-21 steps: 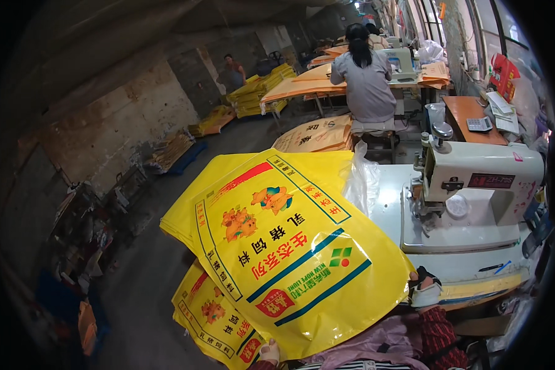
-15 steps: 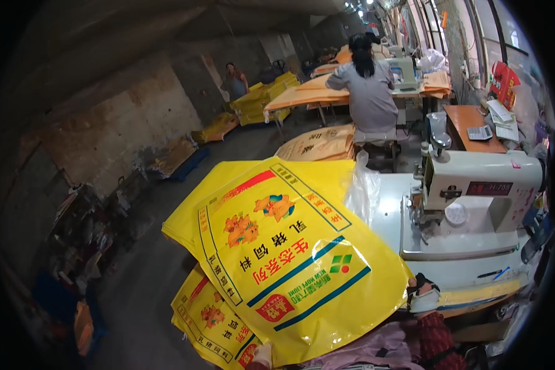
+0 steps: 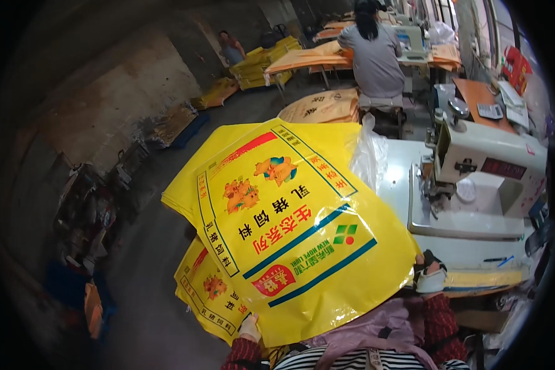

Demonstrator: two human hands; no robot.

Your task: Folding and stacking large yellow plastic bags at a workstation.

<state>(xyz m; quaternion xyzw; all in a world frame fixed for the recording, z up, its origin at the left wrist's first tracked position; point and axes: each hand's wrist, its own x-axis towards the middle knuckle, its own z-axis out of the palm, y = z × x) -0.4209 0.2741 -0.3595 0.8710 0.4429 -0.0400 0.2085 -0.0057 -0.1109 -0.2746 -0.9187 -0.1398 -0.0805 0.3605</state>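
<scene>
A large yellow printed sack (image 3: 314,246) with cartoon pigs and blue stripes lies over a stack of similar yellow sacks (image 3: 222,142). At its near right corner, my right hand (image 3: 430,272), in a partly dark, partly pale glove, is closed on the edge. My left hand (image 3: 250,328), pale-gloved, pinches its near left corner; some of the fingers are hidden. Under that corner hangs another yellow sack (image 3: 209,287), beside my left hand. Dark red patterned sleeves cover both forearms.
A white sewing machine (image 3: 484,163) stands on the white table (image 3: 401,166) at the right. A pen (image 3: 498,259) and a calculator (image 3: 490,111) lie near it. Ahead, a seated person (image 3: 376,58) works by orange-tan sacks (image 3: 311,58); another person (image 3: 231,48) is farther back.
The view has tipped downward, so the background sits higher. My left hand and forearm have come more fully into sight at the sack's near corner. My right hand stays on its corner.
</scene>
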